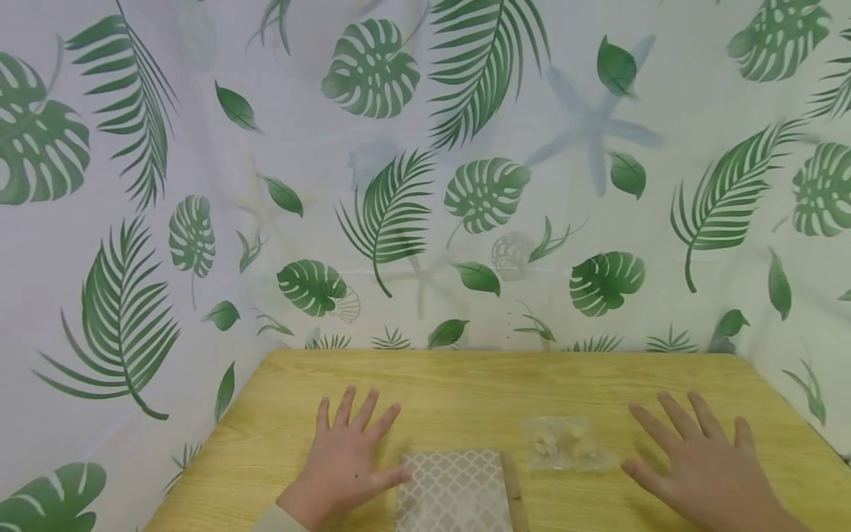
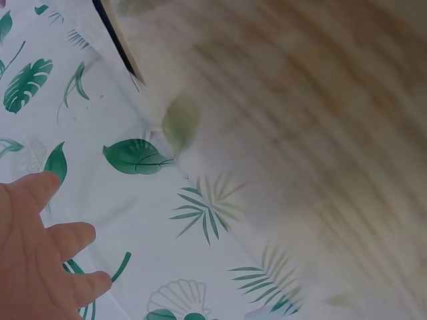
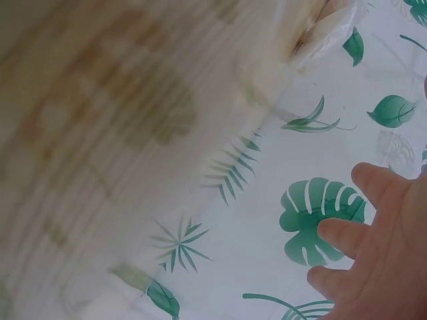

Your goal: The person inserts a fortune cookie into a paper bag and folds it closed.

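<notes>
My left hand [image 1: 346, 462] is spread with straight fingers at the left of the wooden table [image 1: 465, 384]. Its thumb reaches the left edge of a flat rectangular piece with a white and beige lattice pattern [image 1: 455, 491]; whether it touches, I cannot tell. Brown card-like material [image 1: 512, 480] shows along that piece's right side. A small clear plastic bag [image 1: 565, 443] with pale yellowish pieces inside lies right of it. Further right, my right hand [image 1: 708, 469] is spread too, holding nothing, its thumb nearest the bag. Both wrist views show only part of each hand, the left [image 2: 40, 253] and the right [image 3: 383, 247].
A white curtain-like sheet [image 1: 425, 310] printed with green leaves rises behind the table's far edge and along both sides. The lower edge of the patterned piece runs out of the head view.
</notes>
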Available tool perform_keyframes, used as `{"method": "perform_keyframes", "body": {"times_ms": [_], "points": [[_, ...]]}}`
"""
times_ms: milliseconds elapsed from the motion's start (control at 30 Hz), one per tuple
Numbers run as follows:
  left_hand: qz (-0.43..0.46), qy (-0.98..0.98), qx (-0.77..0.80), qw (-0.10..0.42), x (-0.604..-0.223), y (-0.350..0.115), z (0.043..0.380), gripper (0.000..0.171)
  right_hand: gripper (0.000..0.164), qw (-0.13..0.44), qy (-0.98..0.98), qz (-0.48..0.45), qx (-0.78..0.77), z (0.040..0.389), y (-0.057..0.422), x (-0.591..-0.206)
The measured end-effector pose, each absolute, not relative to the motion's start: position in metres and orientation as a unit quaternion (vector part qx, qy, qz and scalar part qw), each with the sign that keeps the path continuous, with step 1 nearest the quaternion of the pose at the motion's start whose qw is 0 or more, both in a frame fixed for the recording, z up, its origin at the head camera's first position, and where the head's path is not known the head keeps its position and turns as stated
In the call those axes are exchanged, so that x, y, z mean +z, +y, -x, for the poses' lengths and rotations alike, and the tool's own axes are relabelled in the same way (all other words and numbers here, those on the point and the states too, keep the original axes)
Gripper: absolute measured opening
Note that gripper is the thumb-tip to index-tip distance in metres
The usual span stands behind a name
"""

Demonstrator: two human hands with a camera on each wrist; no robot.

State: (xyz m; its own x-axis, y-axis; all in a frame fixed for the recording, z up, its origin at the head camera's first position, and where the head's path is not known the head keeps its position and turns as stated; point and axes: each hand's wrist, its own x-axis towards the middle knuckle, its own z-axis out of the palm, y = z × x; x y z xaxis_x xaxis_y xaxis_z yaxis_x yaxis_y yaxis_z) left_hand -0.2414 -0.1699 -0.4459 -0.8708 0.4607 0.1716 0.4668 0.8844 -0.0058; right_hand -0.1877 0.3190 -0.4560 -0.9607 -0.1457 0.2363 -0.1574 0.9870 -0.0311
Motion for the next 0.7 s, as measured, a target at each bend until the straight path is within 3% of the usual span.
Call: {"method": "perform_keyframes", "body": {"times_ms": [700], "points": [[0.322,-0.946,-0.017,0.034,-0.444,-0.141,0.232,0.100,0.079,0.124,-0.982,-0.132,0.057,0.188,0.301,-0.462]]}}
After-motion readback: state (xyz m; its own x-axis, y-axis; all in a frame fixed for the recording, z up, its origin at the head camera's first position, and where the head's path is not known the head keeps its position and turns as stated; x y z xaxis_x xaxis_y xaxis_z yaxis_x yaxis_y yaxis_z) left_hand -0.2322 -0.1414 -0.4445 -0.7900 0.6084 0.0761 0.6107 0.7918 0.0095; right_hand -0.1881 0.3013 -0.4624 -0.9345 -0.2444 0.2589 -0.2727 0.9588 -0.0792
